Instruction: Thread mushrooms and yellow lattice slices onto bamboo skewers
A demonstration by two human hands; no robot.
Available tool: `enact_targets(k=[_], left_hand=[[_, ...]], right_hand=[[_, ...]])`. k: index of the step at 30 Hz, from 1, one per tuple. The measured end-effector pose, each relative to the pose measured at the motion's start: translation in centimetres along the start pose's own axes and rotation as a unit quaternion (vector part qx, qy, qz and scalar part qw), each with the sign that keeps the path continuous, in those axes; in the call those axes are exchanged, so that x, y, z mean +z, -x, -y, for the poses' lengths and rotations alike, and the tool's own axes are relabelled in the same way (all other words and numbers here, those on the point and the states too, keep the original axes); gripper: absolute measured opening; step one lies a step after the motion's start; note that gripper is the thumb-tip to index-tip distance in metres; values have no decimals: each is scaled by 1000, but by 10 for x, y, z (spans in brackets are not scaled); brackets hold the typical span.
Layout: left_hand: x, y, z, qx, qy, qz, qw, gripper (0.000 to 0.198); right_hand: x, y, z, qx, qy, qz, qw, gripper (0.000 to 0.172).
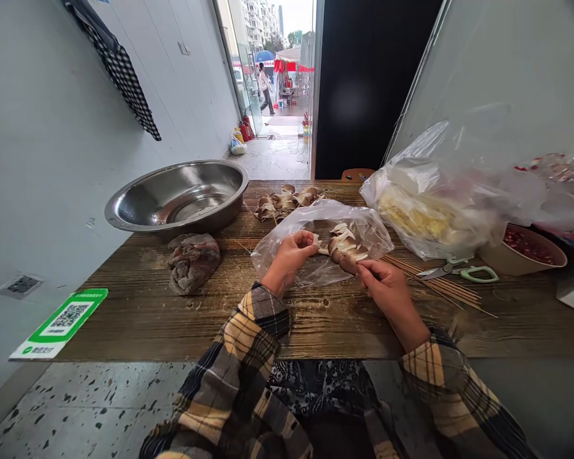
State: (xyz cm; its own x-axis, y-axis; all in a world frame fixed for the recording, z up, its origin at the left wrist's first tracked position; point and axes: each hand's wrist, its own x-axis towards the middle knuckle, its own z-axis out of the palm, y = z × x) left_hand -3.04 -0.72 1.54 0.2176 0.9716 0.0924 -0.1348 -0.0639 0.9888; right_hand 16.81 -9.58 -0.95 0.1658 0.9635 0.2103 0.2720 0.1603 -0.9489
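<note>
My left hand (291, 254) is curled and pinches a pale mushroom piece (317, 241) at its fingertips. My right hand (381, 284) is closed around the end of a skewer loaded with brown and white mushroom slices (345, 247). Both hands work over a clear plastic bag (291, 245) lying on the wooden table (172, 319). A pile of mushroom slices (285, 201) lies farther back on the table.
A steel basin (179, 196) stands at the back left, a grey rag (191, 261) before it. Bamboo skewers (440, 287) and scissors (459, 271) lie to the right, by a full plastic bag (430, 204) and a bowl of red bits (526, 250).
</note>
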Motion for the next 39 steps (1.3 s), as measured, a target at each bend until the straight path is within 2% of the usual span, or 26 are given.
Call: enact_targets(k=[4, 9, 14, 21, 26, 33, 39], left_hand=[[1, 1, 3, -10, 55, -16, 998, 25], [1, 3, 3, -12, 70, -23, 997, 24], [3, 5, -2, -25, 141, -58, 988, 31], [5, 7, -4, -52, 173, -69, 981, 35], [4, 8, -4, -57, 170, -58, 982, 36], [6, 8, -4, -56, 166, -24, 984, 30], [6, 7, -3, -42, 140, -63, 987, 31]], right_hand=[[0, 1, 3, 17, -3, 32, 999, 34], [1, 3, 5, 19, -11, 54, 998, 36], [2, 5, 5, 18, 2, 78, 997, 38], [4, 7, 6, 19, 29, 123, 992, 33], [4, 5, 3, 14, 49, 127, 991, 31], [2, 3, -2, 12, 40, 90, 995, 34], [3, 4, -2, 8, 44, 107, 993, 33]])
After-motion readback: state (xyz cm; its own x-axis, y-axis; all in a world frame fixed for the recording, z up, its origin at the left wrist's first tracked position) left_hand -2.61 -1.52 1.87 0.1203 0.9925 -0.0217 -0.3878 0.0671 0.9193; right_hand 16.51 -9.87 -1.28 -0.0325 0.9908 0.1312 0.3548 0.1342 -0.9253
